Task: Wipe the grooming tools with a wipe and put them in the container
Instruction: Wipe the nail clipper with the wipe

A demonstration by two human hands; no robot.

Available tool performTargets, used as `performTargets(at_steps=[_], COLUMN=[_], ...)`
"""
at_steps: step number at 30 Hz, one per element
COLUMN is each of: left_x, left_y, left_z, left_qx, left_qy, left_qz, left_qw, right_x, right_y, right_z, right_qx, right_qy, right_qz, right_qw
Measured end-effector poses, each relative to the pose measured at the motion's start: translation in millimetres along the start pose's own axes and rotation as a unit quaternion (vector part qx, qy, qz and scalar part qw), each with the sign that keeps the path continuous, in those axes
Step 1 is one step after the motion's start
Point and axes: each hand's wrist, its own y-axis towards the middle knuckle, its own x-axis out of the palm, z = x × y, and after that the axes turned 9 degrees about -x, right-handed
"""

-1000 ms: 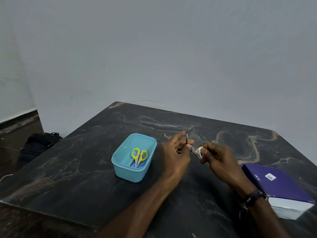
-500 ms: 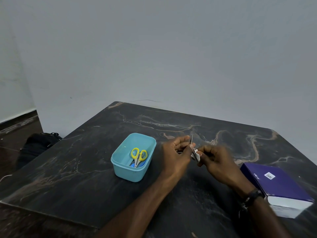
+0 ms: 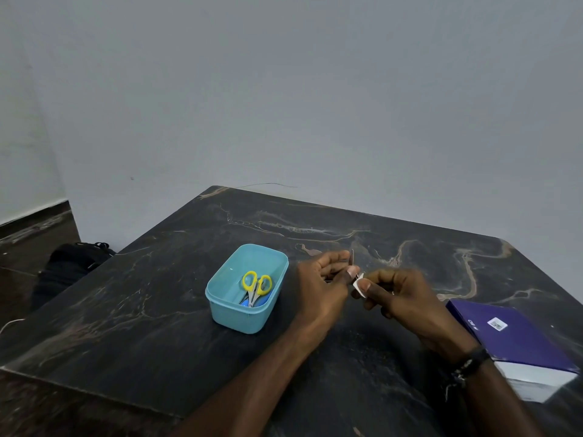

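A teal plastic container (image 3: 247, 288) sits on the dark marbled worktop (image 3: 157, 310), and everything else can be placed from it. Inside it lie small scissors with yellow handles (image 3: 256, 287), their loops toward the far wall and their blades pointing to the near end, resting over something blue that is mostly hidden beneath them.

Just beside the container, on the side of the purple box, the left hand (image 3: 321, 288) hovers above the worktop. Its fingers (image 3: 331, 258) are curled, and the thumb pinches a thin metal grooming tool (image 3: 352, 257) whose narrow tip stands up past the fingertips; what kind of tool it is cannot be told, as most of it is hidden in the hand.

Further from the container on that same side, the right hand (image 3: 407, 298) meets the left. Its thumb and forefinger pinch a small white wipe (image 3: 359, 283), folded to a little wedge and pressed against the lower part of the metal tool, so the two hands touch there. A dark beaded bracelet (image 3: 467, 365) circles the right wrist.

Well apart from the container, beyond the right hand, a purple box (image 3: 511, 339) with a white label lies flat at the worktop's edge. On the container's opposite side, off the worktop and down by the wall, a black bag (image 3: 72, 263) rests on the floor
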Motion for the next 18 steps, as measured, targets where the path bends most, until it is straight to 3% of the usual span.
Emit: performTargets(at_steps=[7, 13, 18], left_x=[-1, -2, 0], left_y=[-1, 2, 0], left_z=[4, 5, 5], left_qx=[-0.064, -0.087, -0.101], left_qy=[-0.094, -0.149, -0.153], left_qz=[-0.063, -0.062, -0.081], left_qw=[0.991, 0.983, 0.980], right_x=[1, 3, 5], right_y=[-2, -4, -3], right_z=[-5, -9, -11], right_qx=[0.030, 0.064, 0.061], right_qy=[0.030, 0.070, 0.113], right_qz=[-0.016, -0.098, -0.030], right_qw=[0.999, 0.991, 0.991])
